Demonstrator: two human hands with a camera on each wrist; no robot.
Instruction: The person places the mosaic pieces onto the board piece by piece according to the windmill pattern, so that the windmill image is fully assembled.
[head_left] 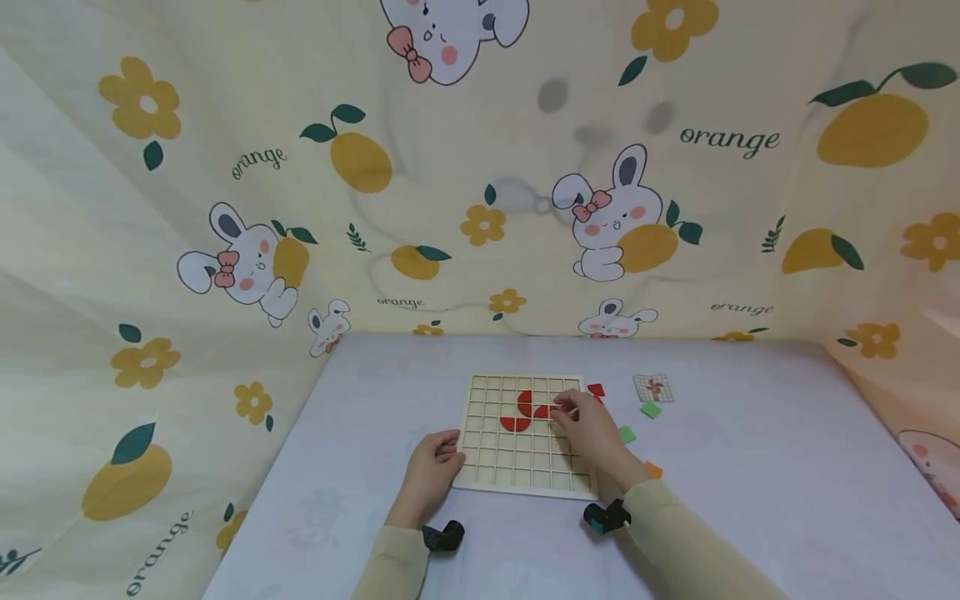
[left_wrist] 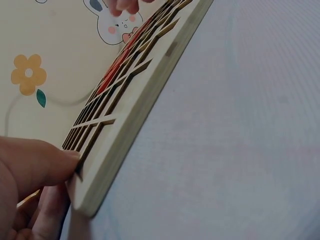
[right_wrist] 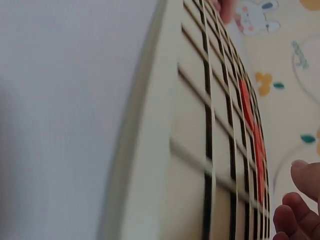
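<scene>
- Fingers of the left hand (head_left: 429, 477) are curling around the 7 o'clock corner of the pale wooden grid board (head_left: 480, 477), thumb on top and the other fingers tucked under the edge, as the left wrist view shows; this grip is probably keeping the board from sliding.
- The board is lying flat on the white table (head_left: 750, 467), roughly at its centre.
- The right hand (head_left: 588, 429) is reaching over the board from 4 o'clock, its fingertips bunching together over a cell just at 3 o'clock of the red curved tiles (head_left: 522, 412) already sitting in the grid's upper middle; whether it is pinching a piece, I cannot tell, since the fingers are hiding that spot.
- Spare pieces are waiting off the board's 3 o'clock edge, likely kept within easy reach of the working hand: a red piece (head_left: 597, 390) touching the frame at 2 o'clock, two green square tiles (head_left: 650, 409) further out, and an orange tile (head_left: 654, 470) at 4 o'clock beside the sleeve.
- A small printed pattern card (head_left: 653, 387) is lying at 2 o'clock, well apart from the board, facing the person, seemingly as a reference.
</scene>
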